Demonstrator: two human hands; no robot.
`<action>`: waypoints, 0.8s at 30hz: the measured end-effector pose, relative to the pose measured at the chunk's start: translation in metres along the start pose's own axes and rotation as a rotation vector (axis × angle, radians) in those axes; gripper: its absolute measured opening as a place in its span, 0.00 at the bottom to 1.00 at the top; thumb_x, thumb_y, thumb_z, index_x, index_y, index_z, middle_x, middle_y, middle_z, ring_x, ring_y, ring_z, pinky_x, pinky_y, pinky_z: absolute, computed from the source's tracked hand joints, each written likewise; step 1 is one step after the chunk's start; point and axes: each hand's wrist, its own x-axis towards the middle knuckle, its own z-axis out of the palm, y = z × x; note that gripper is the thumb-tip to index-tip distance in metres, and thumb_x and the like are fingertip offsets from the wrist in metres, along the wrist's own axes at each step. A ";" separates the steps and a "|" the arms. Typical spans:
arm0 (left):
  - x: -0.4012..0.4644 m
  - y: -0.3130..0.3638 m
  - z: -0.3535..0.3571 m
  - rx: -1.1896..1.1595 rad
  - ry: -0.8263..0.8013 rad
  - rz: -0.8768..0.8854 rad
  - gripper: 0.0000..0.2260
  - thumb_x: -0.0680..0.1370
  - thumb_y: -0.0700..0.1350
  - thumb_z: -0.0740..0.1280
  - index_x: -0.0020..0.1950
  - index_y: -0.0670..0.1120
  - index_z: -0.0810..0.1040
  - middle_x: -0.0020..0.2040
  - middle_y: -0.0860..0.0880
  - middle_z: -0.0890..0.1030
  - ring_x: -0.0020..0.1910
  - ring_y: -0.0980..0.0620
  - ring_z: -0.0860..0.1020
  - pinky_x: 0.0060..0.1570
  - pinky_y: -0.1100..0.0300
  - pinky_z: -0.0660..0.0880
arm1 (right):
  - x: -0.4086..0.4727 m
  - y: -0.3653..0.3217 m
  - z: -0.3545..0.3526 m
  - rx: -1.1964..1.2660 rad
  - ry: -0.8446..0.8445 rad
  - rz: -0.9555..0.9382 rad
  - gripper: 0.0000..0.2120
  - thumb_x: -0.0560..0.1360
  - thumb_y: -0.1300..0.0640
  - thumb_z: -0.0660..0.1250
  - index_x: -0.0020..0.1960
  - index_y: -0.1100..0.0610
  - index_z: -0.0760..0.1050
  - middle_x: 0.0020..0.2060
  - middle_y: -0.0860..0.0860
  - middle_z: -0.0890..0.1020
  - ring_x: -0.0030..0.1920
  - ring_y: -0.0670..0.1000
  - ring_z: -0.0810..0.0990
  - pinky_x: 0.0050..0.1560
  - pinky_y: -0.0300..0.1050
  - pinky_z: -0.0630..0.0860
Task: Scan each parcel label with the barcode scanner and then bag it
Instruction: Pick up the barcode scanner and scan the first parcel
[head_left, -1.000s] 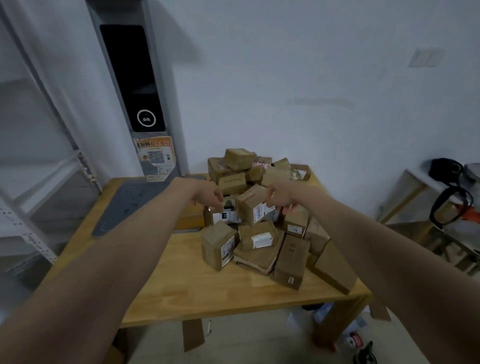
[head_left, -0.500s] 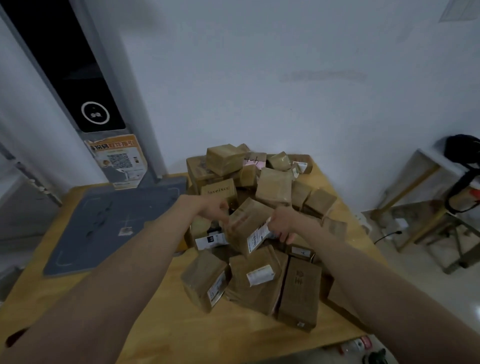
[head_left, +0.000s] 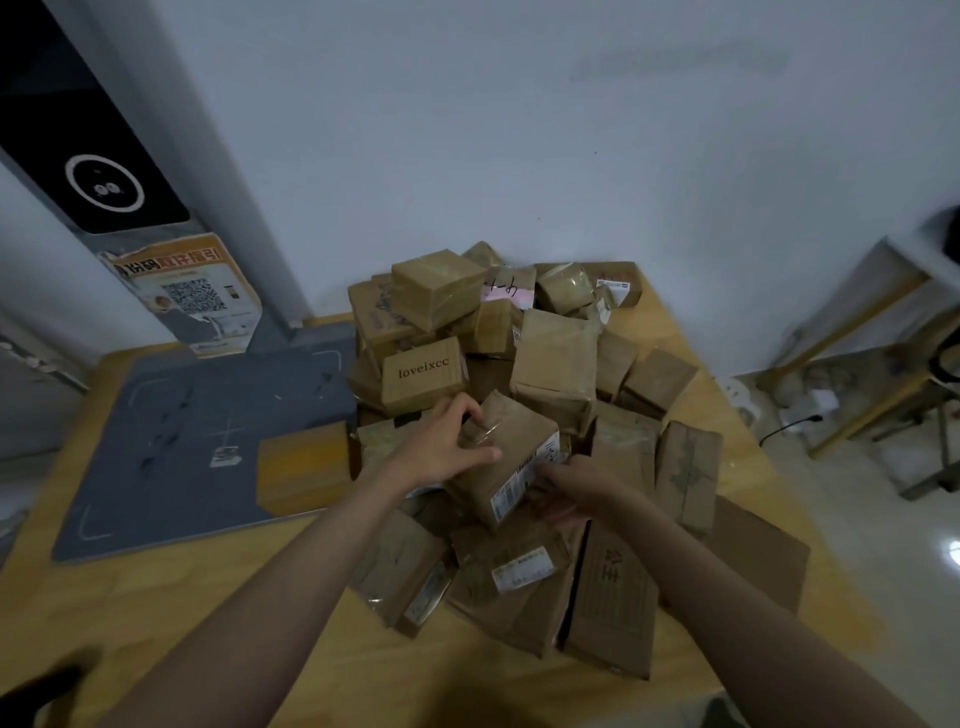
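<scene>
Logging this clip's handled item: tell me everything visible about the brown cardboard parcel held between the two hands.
The brown cardboard parcel is a small box, tilted, with clear tape across its top and a white barcode label on its right side. It sits in the middle of the parcel pile on the wooden table. The left hand grips its left top edge; the right hand holds its labelled side.

Dim, bluish cast; edges warped, blurry, prob. motion smear.
</scene>
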 end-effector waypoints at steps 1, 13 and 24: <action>-0.001 0.000 0.003 -0.013 0.012 0.010 0.22 0.71 0.65 0.70 0.58 0.58 0.67 0.64 0.52 0.68 0.56 0.50 0.74 0.54 0.49 0.77 | 0.002 0.001 0.002 0.045 0.009 -0.006 0.13 0.81 0.49 0.64 0.54 0.59 0.77 0.45 0.58 0.84 0.40 0.56 0.85 0.40 0.48 0.84; -0.022 0.004 0.011 -0.183 0.029 -0.047 0.43 0.65 0.66 0.76 0.72 0.56 0.59 0.72 0.52 0.65 0.67 0.50 0.70 0.63 0.47 0.74 | -0.004 0.013 0.013 0.387 -0.058 -0.200 0.15 0.81 0.51 0.65 0.63 0.59 0.76 0.56 0.57 0.84 0.54 0.55 0.85 0.51 0.50 0.83; -0.111 -0.029 -0.031 -0.646 0.300 -0.120 0.30 0.76 0.58 0.69 0.73 0.53 0.60 0.62 0.56 0.74 0.56 0.57 0.78 0.47 0.61 0.77 | -0.040 -0.047 0.092 0.469 -0.144 -0.428 0.33 0.72 0.45 0.74 0.72 0.50 0.64 0.58 0.51 0.84 0.54 0.51 0.85 0.56 0.57 0.82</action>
